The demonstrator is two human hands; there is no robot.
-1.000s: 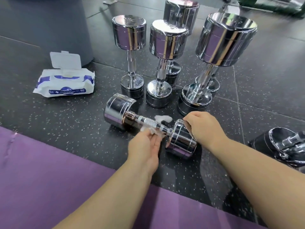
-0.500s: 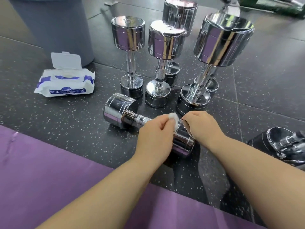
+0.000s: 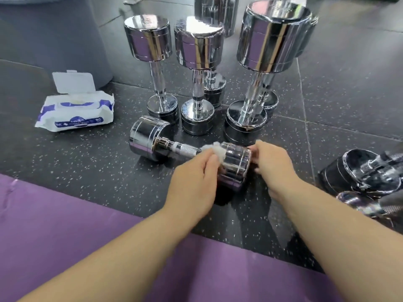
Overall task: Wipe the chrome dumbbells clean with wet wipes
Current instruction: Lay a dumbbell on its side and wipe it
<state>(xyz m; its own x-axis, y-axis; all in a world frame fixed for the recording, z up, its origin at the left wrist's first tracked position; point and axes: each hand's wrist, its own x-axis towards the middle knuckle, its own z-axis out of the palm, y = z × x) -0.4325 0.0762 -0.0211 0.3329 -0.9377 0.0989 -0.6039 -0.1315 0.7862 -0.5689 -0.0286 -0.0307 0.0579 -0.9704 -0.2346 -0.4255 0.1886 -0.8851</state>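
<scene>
The dumbbell (image 3: 183, 149) being cleaned lies on its side on the speckled floor (image 3: 87, 162), just in front of the cluster of standing dumbbells (image 3: 197, 73) and a little beyond the edge of the purple mat (image 3: 65, 236). A second ago the left hand (image 3: 194, 184) was rubbing the wet wipe (image 3: 216, 150) along the middle of the knurled handle. It has since slid along, and the bunched wipe now sits where the handle meets the right-hand head (image 3: 234, 162), pressed against that head's inner face. The left hand's grip is closed on the wipe, fingers curled round it. The right hand (image 3: 272, 168) has stayed put, its grip clamped on the outer end of the same head, steadying it, and probably ready to roll it. To my eye the handle is done with and the work has passed to the head. The far head (image 3: 146, 138) has no hand on it, and I can't tell whether it has been wiped. The pack of wet wipes (image 3: 76, 114) lies off to the left with its lid flipped open, near enough for a fresh sheet. With the upright ones waiting, and more dumbbells lying at the far right (image 3: 366, 177), I'd guess plenty of the job remains.
</scene>
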